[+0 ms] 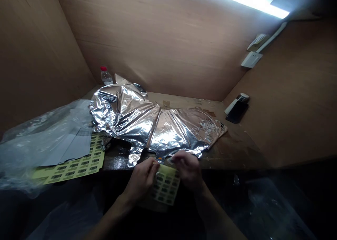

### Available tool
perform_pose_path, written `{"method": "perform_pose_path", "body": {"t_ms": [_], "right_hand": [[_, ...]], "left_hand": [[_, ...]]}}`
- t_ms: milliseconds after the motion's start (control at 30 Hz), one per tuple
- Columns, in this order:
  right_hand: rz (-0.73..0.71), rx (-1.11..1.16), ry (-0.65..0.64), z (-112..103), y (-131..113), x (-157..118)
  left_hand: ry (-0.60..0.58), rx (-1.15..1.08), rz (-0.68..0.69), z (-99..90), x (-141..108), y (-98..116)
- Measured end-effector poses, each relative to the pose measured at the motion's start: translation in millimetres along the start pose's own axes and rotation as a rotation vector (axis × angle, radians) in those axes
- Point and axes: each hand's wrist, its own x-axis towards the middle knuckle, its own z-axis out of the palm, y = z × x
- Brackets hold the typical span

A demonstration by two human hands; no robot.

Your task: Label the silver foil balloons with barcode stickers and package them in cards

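Note:
In the head view my left hand [143, 175] pinches the upper left edge of a small yellow sheet of barcode labels [165, 184], which hangs at the table's front edge. My right hand [188, 168] is closed at the sheet's upper right corner, with a pale bit at its fingertips too small to name. Just beyond both hands lies a large, flat silver foil balloon [168, 131], creased and shiny, spread across the table. Its lower edge reaches close to my fingers. A small orange spot shows between my hands.
At the left, larger yellow label sheets [79, 170] lie under white papers [71, 145] and clear plastic bags [31, 141]. A red-capped bottle [106, 77] stands at the back left. A dark container with a silver top [238, 108] is by the right wall. Wooden panels enclose the table.

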Motion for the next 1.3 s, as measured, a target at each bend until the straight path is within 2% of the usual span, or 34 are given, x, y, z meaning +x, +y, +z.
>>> {"method": "perform_pose_path", "body": {"t_ms": [67,133,233,367,500,567,633,733,800,867,967,1033,1100,1200,1300], "right_hand": [[0.159,0.049,-0.023,-8,7,17],[0.219,0.017,-0.187,-11,16,37],[0.222,-0.083,-0.399,1,26,61],[0.201,-0.421,-0.468,23,29,71],[0.276,-0.692,-0.353,15,25,54],[0.281,-0.656,-0.287,3,19,35],[0.261,-0.38,-0.321,-10,10,12],[0.321,0.045,-0.403,-33,-1,-23],[0.425,0.1,-0.355,-53,-3,-42],[0.517,0.086,-0.315,-78,-2,-56],[0.573,0.102,-0.383,-110,-1,-72],[0.574,0.101,-0.397,-124,0,-78],[0.566,0.092,-0.373,-133,2,-83],[0.541,0.07,-0.322,-145,8,-87],[0.436,0.027,-0.28,-156,14,-80]], "left_hand": [[-0.078,0.135,0.208,1.7,-5,-6],[-0.135,0.25,0.354,4.6,-10,-11],[-0.142,0.355,0.41,9.1,-14,-15],[-0.133,0.381,0.419,11.5,-14,-17],[-0.135,0.311,0.35,7.3,-12,-15],[-0.145,0.213,0.26,2.8,-10,-9],[-0.168,0.078,0.135,-1.5,-3,2],[-0.251,-0.093,-0.004,-1.4,22,21],[-0.265,-0.096,-0.004,8.6,50,33],[-0.239,-0.005,0.075,28.6,85,45],[-0.235,0.181,0.207,69.6,140,57],[-0.279,0.251,0.22,94.1,169,58],[-0.332,0.272,0.201,110.0,190,55],[-0.418,0.252,0.167,116.8,206,46],[-0.478,0.212,0.119,111.3,214,41]]}}
